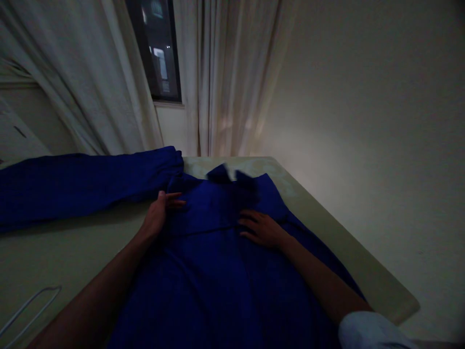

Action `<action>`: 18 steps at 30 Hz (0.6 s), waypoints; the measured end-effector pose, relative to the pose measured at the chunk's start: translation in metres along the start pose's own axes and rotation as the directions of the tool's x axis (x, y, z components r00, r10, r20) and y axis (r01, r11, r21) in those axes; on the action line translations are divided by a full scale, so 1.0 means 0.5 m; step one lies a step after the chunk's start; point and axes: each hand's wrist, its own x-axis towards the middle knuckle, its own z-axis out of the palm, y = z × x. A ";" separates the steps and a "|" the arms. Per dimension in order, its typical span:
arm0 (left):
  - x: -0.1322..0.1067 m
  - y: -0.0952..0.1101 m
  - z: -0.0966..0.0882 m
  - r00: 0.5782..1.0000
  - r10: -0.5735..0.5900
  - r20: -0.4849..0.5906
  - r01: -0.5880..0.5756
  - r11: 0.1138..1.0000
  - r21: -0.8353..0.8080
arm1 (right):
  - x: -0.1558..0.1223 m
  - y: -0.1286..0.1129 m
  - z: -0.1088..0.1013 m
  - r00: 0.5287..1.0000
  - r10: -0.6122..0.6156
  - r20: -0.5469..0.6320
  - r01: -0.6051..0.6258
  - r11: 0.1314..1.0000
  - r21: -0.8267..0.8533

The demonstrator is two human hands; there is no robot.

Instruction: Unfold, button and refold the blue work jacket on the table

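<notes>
A dark blue collared garment (218, 271) lies spread over the table, its collar (219, 174) at the far end. My left hand (160, 211) rests at the garment's left edge near the shoulder, fingers stretched out over the cloth. On the right part of the chest, my right hand (263, 229) lies with its fingers spread on the fabric. Neither hand shows a grip on the cloth. Another long piece of blue cloth (90, 182) stretches from the left shoulder area to the left edge of the view.
The pale table (337, 242) has its right edge close to a plain wall (381, 121). A white wire loop (36, 300) lies at the lower left. Light curtains (232, 77) hang behind the table, around a dark window (160, 53).
</notes>
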 end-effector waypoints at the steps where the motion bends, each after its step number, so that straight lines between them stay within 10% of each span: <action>1: 0.002 0.008 -0.004 0.996 -0.086 0.027 0.088 0.990 -0.112 | -0.003 0.000 0.002 0.999 0.032 -0.011 -0.032 0.999 0.019; 6: 0.008 0.035 -0.024 0.963 -0.246 0.107 0.257 0.960 -0.108 | -0.015 0.030 -0.008 0.980 0.185 -0.077 -0.181 0.982 0.056; 12: 0.006 0.035 -0.060 0.960 -0.030 0.280 -0.106 0.883 0.457 | -0.026 0.072 -0.008 0.948 0.318 0.004 -0.318 0.948 0.009; 18: -0.014 0.152 -0.041 0.870 0.489 0.056 -0.491 0.853 0.178 | -0.040 0.096 -0.002 0.887 0.459 -0.037 -0.460 0.887 -0.027</action>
